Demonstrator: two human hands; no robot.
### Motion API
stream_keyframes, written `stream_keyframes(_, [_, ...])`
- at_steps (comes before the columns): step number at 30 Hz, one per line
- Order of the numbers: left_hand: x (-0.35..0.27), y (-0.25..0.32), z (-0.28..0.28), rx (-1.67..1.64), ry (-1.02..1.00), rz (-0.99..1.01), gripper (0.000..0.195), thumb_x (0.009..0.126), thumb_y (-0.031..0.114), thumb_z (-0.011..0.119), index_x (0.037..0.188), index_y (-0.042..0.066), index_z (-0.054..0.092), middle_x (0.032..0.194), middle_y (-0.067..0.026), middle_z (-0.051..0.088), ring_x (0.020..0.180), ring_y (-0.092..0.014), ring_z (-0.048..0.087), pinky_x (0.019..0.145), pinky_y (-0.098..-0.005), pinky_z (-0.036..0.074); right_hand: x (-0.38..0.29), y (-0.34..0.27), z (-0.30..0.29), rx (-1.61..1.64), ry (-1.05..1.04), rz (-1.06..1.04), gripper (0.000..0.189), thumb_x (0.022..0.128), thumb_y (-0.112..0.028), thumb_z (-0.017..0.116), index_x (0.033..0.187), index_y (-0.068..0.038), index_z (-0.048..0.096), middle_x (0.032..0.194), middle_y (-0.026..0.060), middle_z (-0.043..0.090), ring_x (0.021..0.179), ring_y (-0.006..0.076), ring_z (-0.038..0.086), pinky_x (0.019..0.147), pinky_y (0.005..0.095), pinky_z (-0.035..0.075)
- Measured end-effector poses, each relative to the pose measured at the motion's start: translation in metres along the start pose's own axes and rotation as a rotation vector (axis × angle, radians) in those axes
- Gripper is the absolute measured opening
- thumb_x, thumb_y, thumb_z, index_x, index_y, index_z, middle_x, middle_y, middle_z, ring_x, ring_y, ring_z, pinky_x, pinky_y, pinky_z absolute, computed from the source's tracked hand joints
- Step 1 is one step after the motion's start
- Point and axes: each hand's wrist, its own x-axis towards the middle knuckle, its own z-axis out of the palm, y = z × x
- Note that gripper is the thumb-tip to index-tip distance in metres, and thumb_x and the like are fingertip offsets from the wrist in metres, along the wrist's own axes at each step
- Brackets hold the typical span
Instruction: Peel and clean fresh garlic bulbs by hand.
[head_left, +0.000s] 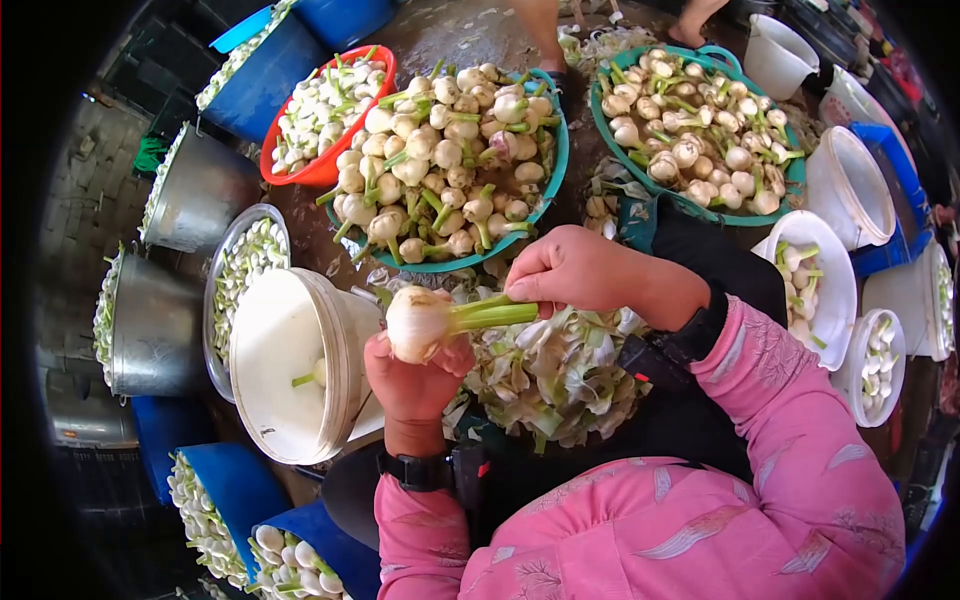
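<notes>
A garlic bulb with a cut green stem (418, 325) rests in the fingers of my left hand (420, 375), its root side turned left. My right hand (570, 270) pinches the green stalk near its cut end. Below both hands lies a heap of peeled garlic skins (555, 375). Just ahead stands a teal basin (559, 169) heaped with garlic bulbs on short green stems. Left of my left hand is a white plastic bucket (277, 352) with a peeled bulb inside.
Another teal basin (796, 169) of bulbs stands ahead right, beside a person's bare foot (686, 36). A red basin (390, 67), metal pots (157, 322) and blue buckets (232, 472) hold garlic at left. White buckets (836, 184) and a white bowl (832, 285) stand at right.
</notes>
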Motion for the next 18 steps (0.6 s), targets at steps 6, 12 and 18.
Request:
stream_keyframes(6, [0.007,-0.008,-0.012,0.293,0.403,-0.024,0.06,0.077,0.045,0.049,0.117,0.001,0.04,0.093,-0.008,0.054,0.07,-0.017,0.054,0.054,-0.027,0.043,-0.004,0.007,0.006,-0.199,0.141,-0.274,0.014,0.079,-0.014,0.054,0.083,-0.002,0.059,0.068,0.0032,0.057,0.065,0.0127,0.056,0.058,0.027,0.044])
stream_keyframes(12, [0.009,-0.023,0.016,0.42,0.254,-0.096,0.082,0.062,0.033,0.072,0.125,-0.002,0.032,0.108,-0.0139,0.051,0.09,-0.019,0.054,0.072,-0.0256,0.045,0.03,0.042,0.001,-0.829,0.738,-0.25,0.016,0.075,-0.018,0.052,0.073,-0.003,0.057,0.068,0.0126,0.056,0.066,0.0313,0.055,0.058,0.0377,0.044])
stream_keyframes(18, [0.01,-0.018,0.018,0.511,0.288,0.179,0.073,0.07,0.007,0.058,0.132,0.005,0.02,0.122,-0.0145,0.042,0.104,-0.022,0.047,0.085,-0.03,0.041,0.001,0.008,0.008,0.304,-0.137,0.335,0.036,0.084,-0.04,0.047,0.086,-0.006,0.059,0.062,0.0045,0.058,0.049,0.0119,0.053,0.045,0.024,0.041])
